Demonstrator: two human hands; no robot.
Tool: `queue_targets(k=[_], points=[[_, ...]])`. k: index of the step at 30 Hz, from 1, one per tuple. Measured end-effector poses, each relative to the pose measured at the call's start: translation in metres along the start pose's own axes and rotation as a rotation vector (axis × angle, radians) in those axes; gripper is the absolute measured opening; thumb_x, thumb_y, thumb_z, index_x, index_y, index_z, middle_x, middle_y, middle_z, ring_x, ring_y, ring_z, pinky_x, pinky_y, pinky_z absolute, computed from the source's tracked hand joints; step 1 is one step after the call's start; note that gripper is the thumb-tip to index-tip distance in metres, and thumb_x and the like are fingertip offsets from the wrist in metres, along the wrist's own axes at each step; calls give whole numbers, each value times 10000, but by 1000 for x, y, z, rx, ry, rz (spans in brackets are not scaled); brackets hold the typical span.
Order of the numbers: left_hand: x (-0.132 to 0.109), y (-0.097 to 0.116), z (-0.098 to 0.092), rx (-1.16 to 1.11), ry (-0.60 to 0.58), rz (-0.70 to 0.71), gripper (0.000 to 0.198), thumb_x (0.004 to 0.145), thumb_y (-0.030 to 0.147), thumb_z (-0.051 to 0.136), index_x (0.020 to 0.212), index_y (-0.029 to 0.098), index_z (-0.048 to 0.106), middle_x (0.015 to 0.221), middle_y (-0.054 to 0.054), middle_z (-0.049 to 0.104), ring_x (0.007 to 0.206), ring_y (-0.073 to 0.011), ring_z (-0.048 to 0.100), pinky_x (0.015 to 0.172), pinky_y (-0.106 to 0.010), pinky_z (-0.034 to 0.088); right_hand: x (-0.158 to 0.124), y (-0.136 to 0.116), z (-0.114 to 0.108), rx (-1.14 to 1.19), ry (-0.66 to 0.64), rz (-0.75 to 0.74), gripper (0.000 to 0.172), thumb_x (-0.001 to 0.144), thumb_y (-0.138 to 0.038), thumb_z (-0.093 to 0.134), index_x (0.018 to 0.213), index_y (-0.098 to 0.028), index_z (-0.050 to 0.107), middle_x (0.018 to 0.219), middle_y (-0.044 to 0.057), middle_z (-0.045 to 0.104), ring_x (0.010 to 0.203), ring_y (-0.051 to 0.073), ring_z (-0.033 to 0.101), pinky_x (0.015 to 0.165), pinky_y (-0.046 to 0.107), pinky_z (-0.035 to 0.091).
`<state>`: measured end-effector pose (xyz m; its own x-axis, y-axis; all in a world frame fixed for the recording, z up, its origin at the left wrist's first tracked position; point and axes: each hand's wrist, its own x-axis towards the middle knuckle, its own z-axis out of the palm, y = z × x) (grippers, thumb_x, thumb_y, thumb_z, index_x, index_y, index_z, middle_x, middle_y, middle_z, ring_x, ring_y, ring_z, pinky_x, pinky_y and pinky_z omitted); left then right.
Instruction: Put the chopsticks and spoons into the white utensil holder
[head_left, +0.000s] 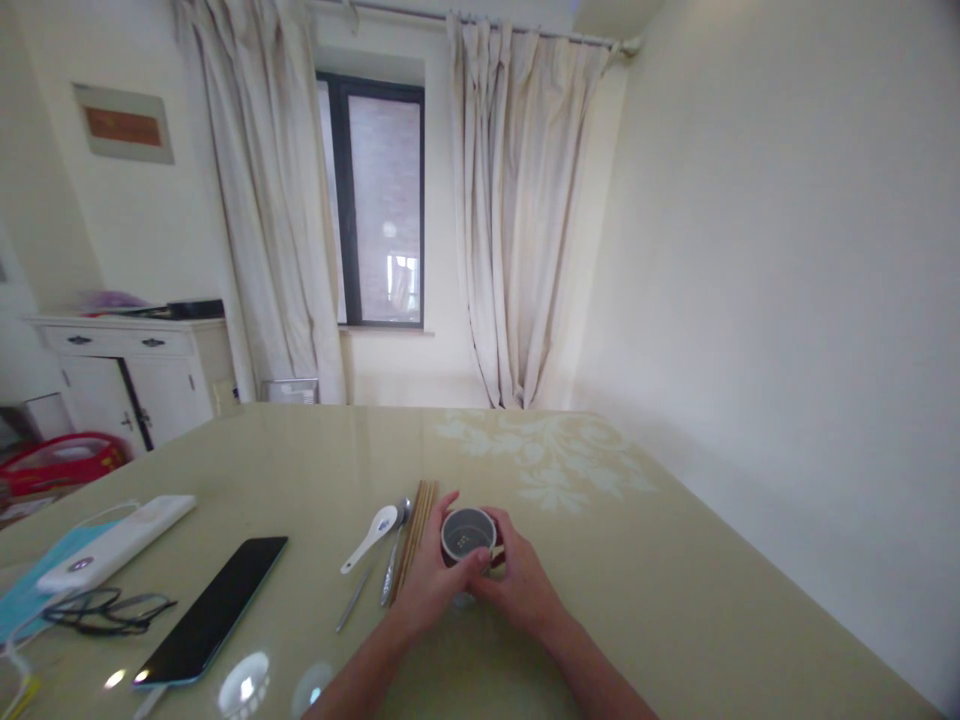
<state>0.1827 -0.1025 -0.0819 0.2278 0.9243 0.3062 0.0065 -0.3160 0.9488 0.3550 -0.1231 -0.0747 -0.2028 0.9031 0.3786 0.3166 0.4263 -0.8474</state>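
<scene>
Well away from the far edge of the table (322,450), and somewhat nearer to its right edge than to its left, one cup (469,537) stands between two bare hands in the head view. Its mouth is turned upward, showing a grey inside and a paler rim. The left hand (433,572) is closed around the left side of the cup, and the right hand (521,580) is closed around the right side; the thumbs meet at the side facing the person. Whether the cup's base touches the table, I cannot tell, because the hands cover it.

Just left of the left hand lie several wooden chopsticks (413,545), side by side and pointing to the far edge. Next to them, farther toward the left edge, are a metal spoon (388,582), a white spoon (369,540) and a thin metal stick (352,600). More to the left rests a dark-screened phone (217,605). Nearest to the left edge are eyeglasses (116,630), a white device (120,541) and a light-blue item (67,552). Toward the far right corner, a pale floral pattern (555,460) shows on the table.
</scene>
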Motion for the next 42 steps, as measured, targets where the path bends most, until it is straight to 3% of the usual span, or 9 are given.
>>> queue_targets(k=[3,7,11,15,20,23,30,37,42], points=[[1,0,-1,-20,-116,13,780,680,500,906,1353,292,571,1285,-99,731,1227,-338,687,1092,-462,526,1,4,1,-35,35,-8,660,720,-306,853,1312,-252,564,1206,85,754,1002,281,729,758,345,587],[1,9,2,7,-124,6,549,683,427,900,1149,259,663,1151,-81,770,1106,-318,720,1025,-442,556,2,7,0,7,29,-73,655,687,-236,844,1290,-239,590,1218,80,745,1071,280,716,921,392,577],[-2,14,2,-7,-121,5,578,665,363,896,1175,234,657,1150,-74,774,1100,-306,728,1022,-435,561,2,7,0,69,-39,-107,712,675,-228,861,1328,-221,578,1267,93,729,1125,292,708,970,413,565],[-3,11,3,11,-40,-15,875,628,311,896,1418,211,532,1269,-94,749,1207,-316,707,1105,-477,529,0,9,1,112,-55,-121,724,712,-205,838,1371,-233,538,1257,81,734,1114,277,722,991,409,561],[-2,6,1,117,-51,54,824,669,341,890,1408,215,550,1337,-118,725,1265,-335,685,1151,-521,499,0,15,0,21,-38,-110,875,681,-155,825,1470,-258,462,1329,95,714,1176,305,713,1041,450,552],[-1,4,-3,242,24,77,940,678,379,884,1506,206,473,1442,-151,663,1358,-358,623,1196,-550,449,2,18,0,1,22,-72,836,724,-207,834,1466,-258,454,1360,125,693,1211,320,701,1068,490,542],[10,-12,-21,337,234,63,857,802,399,772,1543,170,408,1509,-180,608,1336,-306,643,1149,-482,494,3,32,0,29,54,92,981,711,-279,918,1536,-241,389,1518,209,566,1443,360,539,1137,568,489],[20,-23,-42,407,395,76,875,767,385,818,1526,146,454,1356,-175,710,1318,-344,657,1142,-503,493,-2,28,4,-102,2,31,923,795,-221,859,1580,-275,377,1457,166,622,1365,321,599,1091,528,525],[22,-22,-47,432,401,54,911,762,413,807,1541,132,427,1339,-183,716,1324,-349,653,1144,-511,491,-2,32,5,-172,18,15,859,814,-190,821,1561,-269,405,1378,140,655,1262,300,646,1026,486,560]])
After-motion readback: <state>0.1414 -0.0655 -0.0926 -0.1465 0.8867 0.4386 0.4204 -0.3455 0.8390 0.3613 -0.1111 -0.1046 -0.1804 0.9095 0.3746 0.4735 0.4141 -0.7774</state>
